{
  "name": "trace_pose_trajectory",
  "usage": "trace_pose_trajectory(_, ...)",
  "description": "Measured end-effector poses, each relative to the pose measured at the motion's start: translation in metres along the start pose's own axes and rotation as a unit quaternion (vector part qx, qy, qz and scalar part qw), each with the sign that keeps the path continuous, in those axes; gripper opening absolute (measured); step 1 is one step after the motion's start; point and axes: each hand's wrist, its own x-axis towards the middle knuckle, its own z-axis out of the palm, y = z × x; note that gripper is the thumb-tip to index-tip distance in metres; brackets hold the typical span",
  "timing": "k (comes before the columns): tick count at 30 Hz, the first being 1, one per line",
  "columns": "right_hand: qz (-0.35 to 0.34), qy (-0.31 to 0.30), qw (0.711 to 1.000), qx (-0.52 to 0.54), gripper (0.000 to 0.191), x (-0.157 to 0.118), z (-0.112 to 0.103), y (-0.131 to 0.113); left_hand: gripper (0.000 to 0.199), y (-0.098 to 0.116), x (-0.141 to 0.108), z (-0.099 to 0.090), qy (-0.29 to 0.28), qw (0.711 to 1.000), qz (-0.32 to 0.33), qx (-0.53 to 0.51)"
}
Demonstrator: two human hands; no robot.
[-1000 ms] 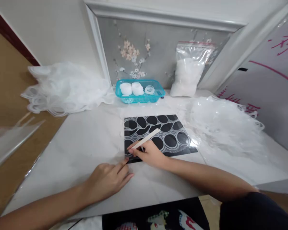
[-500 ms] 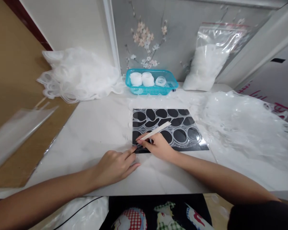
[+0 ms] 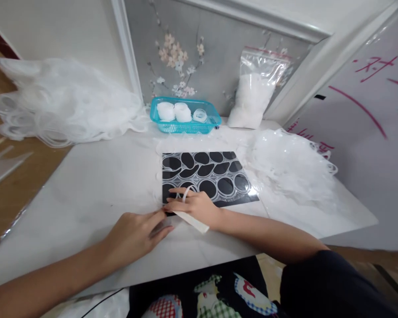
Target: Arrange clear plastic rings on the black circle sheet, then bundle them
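Note:
A black mat [image 3: 232, 201] lies on the white table under a clear plastic sheet [image 3: 217, 179] patterned with rings and cut-outs. My right hand [image 3: 200, 208] is over its lower left part, closed on a flat cream stick [image 3: 194, 221] that points down to the right. A translucent white ring [image 3: 186, 194] loops at that hand's fingers. My left hand [image 3: 137, 232] is at the mat's lower left corner, fingers stretched out and thumb apart. Its fingertips meet those of my right hand. Something translucent shows between its thumb and fingers; whether it is gripped is unclear.
A blue basket [image 3: 185, 128] holding stacked white rings stands at the back. Beside it leans a zip bag [image 3: 252, 95] with white contents. Piles of clear ring sheets lie at the left [image 3: 69, 101] and right [image 3: 285, 163]. A whiteboard [image 3: 361, 145] stands at the right.
The view has turned to the right. The stick has swung from pointing up and right to pointing down and right, and a white ring now stands up at my right fingers.

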Motion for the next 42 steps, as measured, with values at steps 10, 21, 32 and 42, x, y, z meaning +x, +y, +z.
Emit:
trace_pose_trajectory(10, 0.199, 0.307, 0.929, 0.061, 0.037, 0.064, -0.079, 0.060, 0.027, 0.001, 0.006, -0.008, -0.052, 0.997, -0.043, -0.040)
trace_pose_trajectory(21, 0.200, 0.133, 0.937, 0.253, 0.018, -0.028, -0.026, 0.019, 0.034, 0.029, 0.015, -0.002, -0.040, 0.990, 0.096, 0.093)
trace_pose_trajectory(32, 0.194, 0.235, 0.928, 0.213, 0.016, -0.030, -0.043, 0.029, 0.042, 0.036, 0.032, 0.009, -0.046, 0.984, 0.108, 0.134)
trace_pose_trajectory(42, 0.204, 0.098, 0.930, 0.289, 0.018, -0.027, -0.029, 0.026, 0.039, 0.035, 0.028, 0.013, -0.025, 0.985, 0.115, 0.125)
